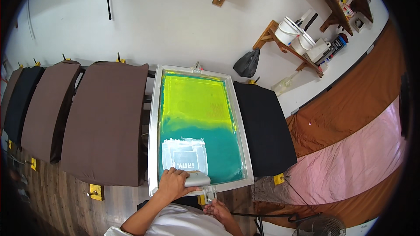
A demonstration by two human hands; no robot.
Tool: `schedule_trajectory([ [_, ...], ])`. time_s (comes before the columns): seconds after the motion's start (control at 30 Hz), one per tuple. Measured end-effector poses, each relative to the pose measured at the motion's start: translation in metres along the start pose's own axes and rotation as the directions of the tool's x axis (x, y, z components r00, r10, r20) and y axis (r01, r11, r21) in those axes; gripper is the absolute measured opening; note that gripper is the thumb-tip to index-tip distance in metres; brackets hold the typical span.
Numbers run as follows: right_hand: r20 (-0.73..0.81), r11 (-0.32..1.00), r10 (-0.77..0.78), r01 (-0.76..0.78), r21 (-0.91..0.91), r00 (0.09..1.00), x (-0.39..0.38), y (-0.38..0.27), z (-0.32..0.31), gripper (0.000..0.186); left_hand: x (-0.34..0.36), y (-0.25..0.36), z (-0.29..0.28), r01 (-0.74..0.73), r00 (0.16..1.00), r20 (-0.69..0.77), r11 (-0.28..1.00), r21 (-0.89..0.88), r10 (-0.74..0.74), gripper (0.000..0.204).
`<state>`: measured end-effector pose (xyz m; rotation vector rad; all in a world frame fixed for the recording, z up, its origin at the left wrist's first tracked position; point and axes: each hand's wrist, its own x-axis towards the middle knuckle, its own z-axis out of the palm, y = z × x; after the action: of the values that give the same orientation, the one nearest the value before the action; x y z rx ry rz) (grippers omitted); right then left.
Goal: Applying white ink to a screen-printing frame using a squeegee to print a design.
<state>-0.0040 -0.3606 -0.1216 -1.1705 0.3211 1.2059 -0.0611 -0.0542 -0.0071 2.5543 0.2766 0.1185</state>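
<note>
A screen printing frame [153, 118] with a pale rim lies lengthwise before me, its mesh yellow-green at the far part and teal at the near part. White ink [195, 147] covers a block at the mesh's near left. My left hand [174, 184] is closed around a grey squeegee [198, 180] resting at the near end of the mesh, just below the white ink. Below the frame's near edge, my right hand [219, 212] has its fingers curled and pressed at a small metal clamp [211, 193]. Another metal clamp [197, 67] sits at the far edge.
Brown cloth-covered boards [105, 122] stand in a row to the left, and a black one [264, 129] is right of the frame. White buckets [288, 30] stand on a wall shelf, with a black bag [247, 64] hanging below. A fan [319, 226] is at lower right, near brown-pink fabric [337, 161].
</note>
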Motion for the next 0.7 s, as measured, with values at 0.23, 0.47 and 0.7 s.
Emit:
schedule_trajectory([
  [0.23,-0.096,0.961,-0.171,0.144,-0.236,0.981,-0.011,-0.016,0.029,0.038,0.002,0.004,-0.009,0.058,0.997,0.044,0.998,0.015,-0.059,0.071],
  [0.47,-0.11,0.909,-0.308,0.259,-0.328,0.945,-0.003,-0.013,0.031,0.037,-0.004,0.018,-0.017,0.095,0.995,0.037,0.995,0.017,-0.096,0.068],
  [0.7,-0.158,0.915,-0.349,0.299,-0.273,0.924,-0.002,-0.012,0.048,0.034,-0.014,0.017,-0.001,0.102,0.994,0.029,0.987,0.125,-0.106,0.069],
])
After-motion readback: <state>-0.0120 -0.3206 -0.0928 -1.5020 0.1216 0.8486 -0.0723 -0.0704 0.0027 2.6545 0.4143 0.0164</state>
